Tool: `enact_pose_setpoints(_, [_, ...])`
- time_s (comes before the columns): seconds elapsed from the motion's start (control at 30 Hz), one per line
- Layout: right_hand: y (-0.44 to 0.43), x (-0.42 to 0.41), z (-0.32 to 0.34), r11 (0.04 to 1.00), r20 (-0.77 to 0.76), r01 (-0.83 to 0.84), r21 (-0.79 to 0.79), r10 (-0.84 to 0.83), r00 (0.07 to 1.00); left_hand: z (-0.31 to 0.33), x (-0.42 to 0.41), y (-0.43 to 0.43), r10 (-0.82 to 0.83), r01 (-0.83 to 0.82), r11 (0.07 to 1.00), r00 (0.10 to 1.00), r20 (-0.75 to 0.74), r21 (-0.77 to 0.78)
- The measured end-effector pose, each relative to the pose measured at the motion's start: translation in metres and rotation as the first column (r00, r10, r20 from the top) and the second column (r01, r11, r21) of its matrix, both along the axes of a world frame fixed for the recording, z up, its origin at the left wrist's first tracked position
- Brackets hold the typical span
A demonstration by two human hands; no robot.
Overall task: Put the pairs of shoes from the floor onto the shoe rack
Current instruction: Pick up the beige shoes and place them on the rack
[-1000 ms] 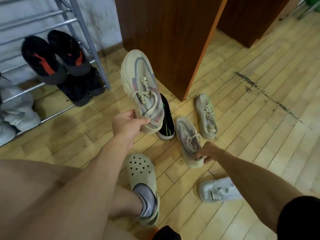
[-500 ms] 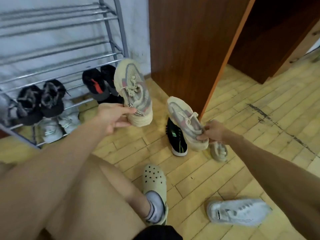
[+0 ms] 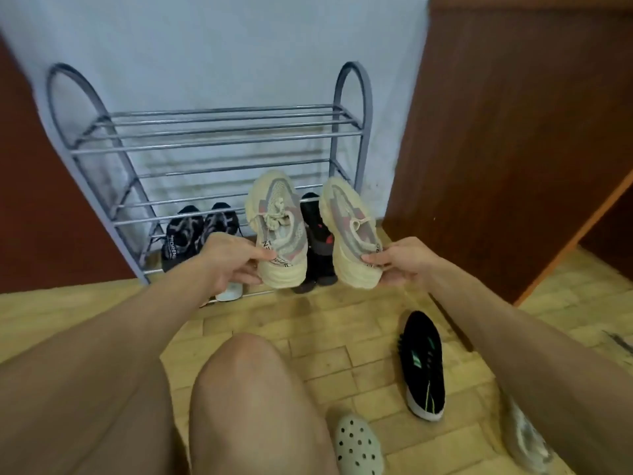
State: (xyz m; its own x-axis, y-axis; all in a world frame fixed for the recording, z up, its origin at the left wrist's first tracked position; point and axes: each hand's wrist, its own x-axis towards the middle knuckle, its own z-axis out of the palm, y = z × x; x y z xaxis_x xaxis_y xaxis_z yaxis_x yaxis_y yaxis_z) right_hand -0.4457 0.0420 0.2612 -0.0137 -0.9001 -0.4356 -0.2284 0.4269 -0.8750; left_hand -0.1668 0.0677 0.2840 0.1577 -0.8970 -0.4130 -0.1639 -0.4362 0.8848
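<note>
My left hand (image 3: 228, 260) grips the heel of one beige and grey sneaker (image 3: 278, 231). The matching sneaker (image 3: 351, 234) is held at its heel by my right hand (image 3: 400, 264). Both shoes hang toe-up in the air, side by side, in front of the grey metal shoe rack (image 3: 219, 138). The rack's upper shelves are bare. Lower down sit a black patterned pair (image 3: 195, 231) and a black and red pair (image 3: 318, 238), partly hidden by the held shoes. A white shoe (image 3: 230, 290) peeks out under my left hand.
On the wooden floor lie a black sneaker with green marks (image 3: 423, 365) and a pale shoe (image 3: 525, 440) under my right forearm. A dark brown cabinet (image 3: 507, 132) stands right of the rack. My knees and a foot in a beige clog (image 3: 359, 447) fill the foreground.
My right hand lifted the second beige sneaker off the floor. Both hands carried the pair toward the rack, and my view turned to face it.
</note>
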Motion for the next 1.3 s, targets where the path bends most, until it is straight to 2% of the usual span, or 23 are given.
enact_pose_setpoints(0.1, [-0.035,0.012,0.008,1.000,-0.010,0.010,-0.016,-0.010,1.000,0.002,-0.002,-0.026,0.032,-0.033,0.999,0.998,-0.048,-0.013])
enact_pose_setpoints(0.33, [-0.134,0.023,0.017,0.996,-0.169,-0.053,-0.072,0.041,0.985,0.001,-0.001,-0.118,0.078,-0.080,0.996,0.995,-0.056,-0.044])
enact_pose_setpoints(0.5, [-0.194,0.046,0.012,0.987,-0.270,-0.052,-0.155,0.008,0.963,-0.011,0.000,-0.182,0.134,-0.139,0.989,0.987,-0.091,-0.055])
enact_pose_setpoints(0.67, [-0.235,0.062,-0.001,0.975,-0.302,-0.019,-0.222,-0.050,0.952,-0.016,0.004,-0.226,0.104,-0.109,0.993,0.990,-0.099,-0.047])
enact_pose_setpoints(0.87, [-0.256,0.076,-0.017,0.966,-0.378,0.006,-0.259,-0.107,0.920,-0.027,0.009,-0.250,0.077,-0.077,0.997,0.997,-0.018,-0.006])
enact_pose_setpoints(0.97, [-0.260,0.078,-0.017,0.970,-0.431,-0.012,-0.242,-0.097,0.897,-0.031,0.007,-0.251,0.032,-0.032,0.999,0.998,-0.048,0.001])
enact_pose_setpoints(1.1, [-0.248,0.077,-0.012,0.987,-0.411,-0.076,-0.143,0.010,0.912,-0.035,0.002,-0.239,0.031,-0.030,0.999,0.999,-0.025,0.024])
enact_pose_setpoints(1.2, [-0.226,0.070,-0.005,0.967,-0.531,-0.198,-0.160,0.085,0.843,-0.033,-0.008,-0.220,-0.002,-0.001,0.998,0.998,0.062,0.062])
enact_pose_setpoints(1.3, [-0.200,0.054,0.000,0.944,-0.579,-0.230,-0.237,0.052,0.814,-0.027,-0.025,-0.198,0.161,-0.157,0.985,0.986,0.042,-0.078])
